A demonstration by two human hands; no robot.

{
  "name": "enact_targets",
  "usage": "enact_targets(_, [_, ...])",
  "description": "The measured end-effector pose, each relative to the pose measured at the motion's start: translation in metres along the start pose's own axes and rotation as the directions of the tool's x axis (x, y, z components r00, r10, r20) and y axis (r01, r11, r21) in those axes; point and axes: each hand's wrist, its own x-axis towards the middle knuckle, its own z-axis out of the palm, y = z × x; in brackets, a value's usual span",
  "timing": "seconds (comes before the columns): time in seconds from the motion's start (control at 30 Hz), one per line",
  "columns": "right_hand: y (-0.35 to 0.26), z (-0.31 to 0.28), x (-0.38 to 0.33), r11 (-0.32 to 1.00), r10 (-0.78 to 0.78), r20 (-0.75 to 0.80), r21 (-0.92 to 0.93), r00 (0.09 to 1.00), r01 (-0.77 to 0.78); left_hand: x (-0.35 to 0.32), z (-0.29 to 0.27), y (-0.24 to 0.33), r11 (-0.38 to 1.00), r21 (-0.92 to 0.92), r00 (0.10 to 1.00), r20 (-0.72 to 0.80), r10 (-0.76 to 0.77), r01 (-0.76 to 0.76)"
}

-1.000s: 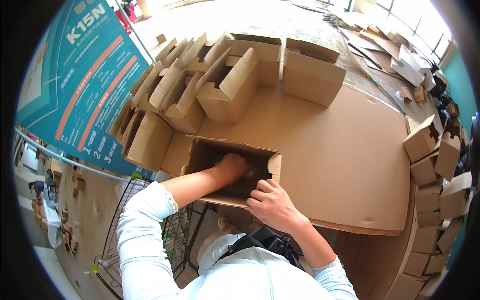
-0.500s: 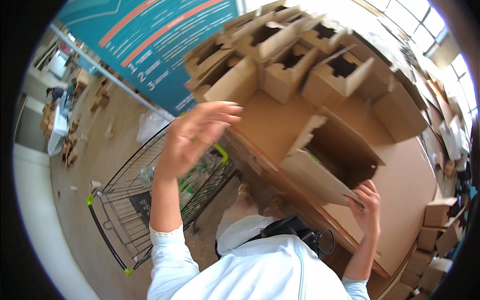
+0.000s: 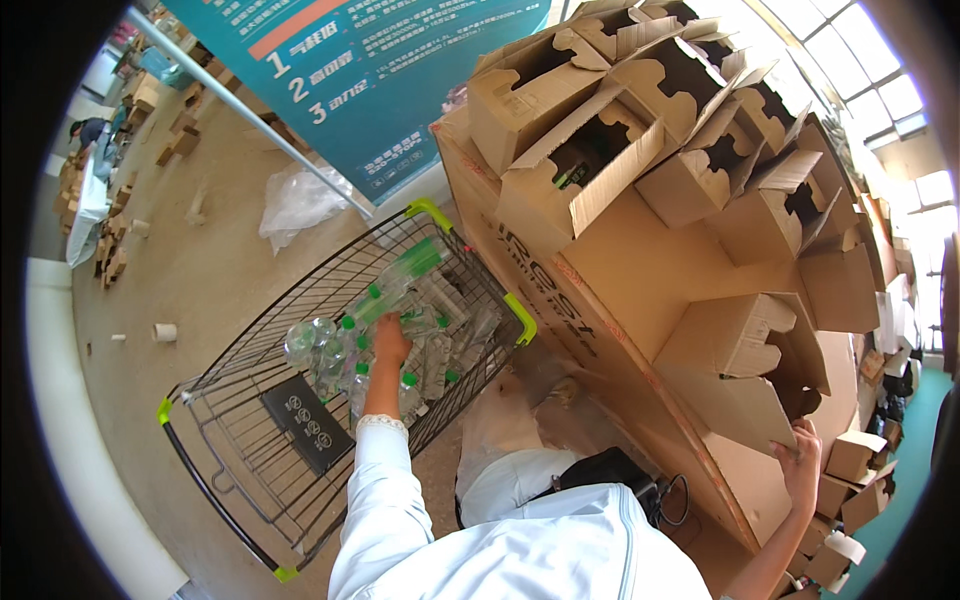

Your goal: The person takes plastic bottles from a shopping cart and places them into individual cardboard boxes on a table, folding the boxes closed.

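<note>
My left hand (image 3: 391, 342) is down in the wire shopping cart (image 3: 225, 372), among clear plastic bottles (image 3: 428, 362) with green caps. Its fingers are closed at one plastic bottle (image 3: 371, 306); their tips are partly hidden. On the right, my right hand (image 3: 799, 462) pinches the near flap edge of an open cardboard box (image 3: 722, 384). That box stands tilted on the large cardboard-topped surface (image 3: 640, 265), and its inside is mostly hidden from here.
Several open cardboard boxes (image 3: 585, 185) crowd the far part of the surface, one with something green inside. A blue banner (image 3: 390, 110) stands behind the cart. Clear plastic sheeting (image 3: 302, 205) lies on the floor. More cartons (image 3: 855, 455) are piled at right.
My left hand has come down from the air into the cart, among the bottles. My right hand still holds the box flap. The view has shifted, showing more of the cart.
</note>
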Motion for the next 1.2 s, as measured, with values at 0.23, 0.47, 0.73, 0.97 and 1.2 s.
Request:
enact_targets(0.23, [-0.027,-0.002,0.001,0.986,0.093,0.071,-0.144,0.993,-0.082,0.046,0.062,0.018,0.858,0.506,0.984,0.095,-0.153,0.085])
enact_targets(0.47, [-0.037,0.002,-0.001,0.972,0.148,0.017,-0.185,0.989,-0.143,0.032,0.008,0.049,0.883,0.469,0.979,0.17,-0.11,0.018])
enact_targets(0.73, [-0.032,0.005,-0.008,0.987,0.137,-0.045,-0.083,0.99,-0.14,-0.015,-0.054,0.02,0.946,-0.285,0.945,-0.321,0.059,-0.156])
enact_targets(0.97, [-0.016,0.002,-0.014,0.992,-0.008,-0.09,-0.123,0.996,-0.003,-0.086,-0.181,0.134,0.378,-0.763,0.833,-0.551,0.043,-0.524])
enact_targets(1.2, [0.013,-0.003,-0.026,0.985,-0.174,-0.125,-0.042,0.977,0.17,-0.176,-0.28,0.378,-0.411,-0.559,0.404,-0.819,0.407,-0.72])
